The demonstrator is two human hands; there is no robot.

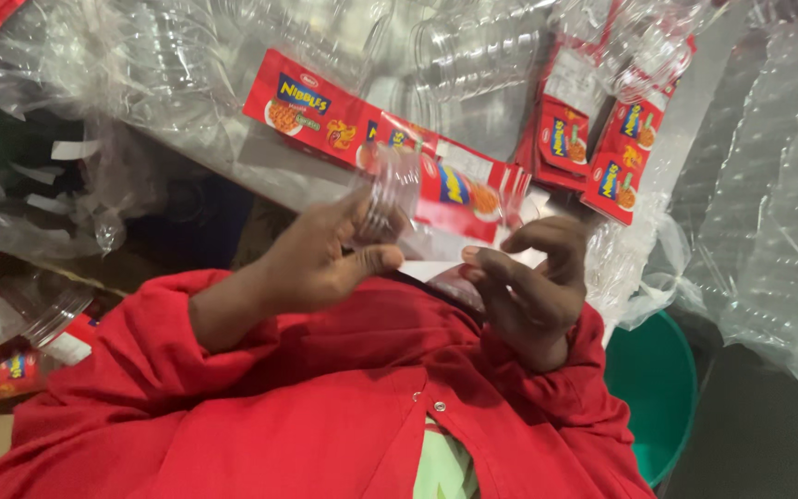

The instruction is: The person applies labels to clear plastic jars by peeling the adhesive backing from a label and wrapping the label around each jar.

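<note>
Head view, looking down over a red shirt. Left hand (320, 259), frame centre, pinches a clear ribbed plastic cup (388, 194) that stands up from thumb and fingers. Right hand (533, 282), just right of it, curls its fingers around a small clear plastic piece (459, 282), blurred. Behind both, a strip of red printed snack sachets (371, 134) runs from upper left towards centre right; more red sachets (602, 148) lie upper right among clear plastic wrap (768, 185).

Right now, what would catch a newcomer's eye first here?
The bright red sleeves fill the lower picture. Above them the left hand holds a clear plastic jar, while the right hand pinches the end of a long red printed label strip running up to the left. Stacks of clear jars and more red labels crowd the top.
</note>
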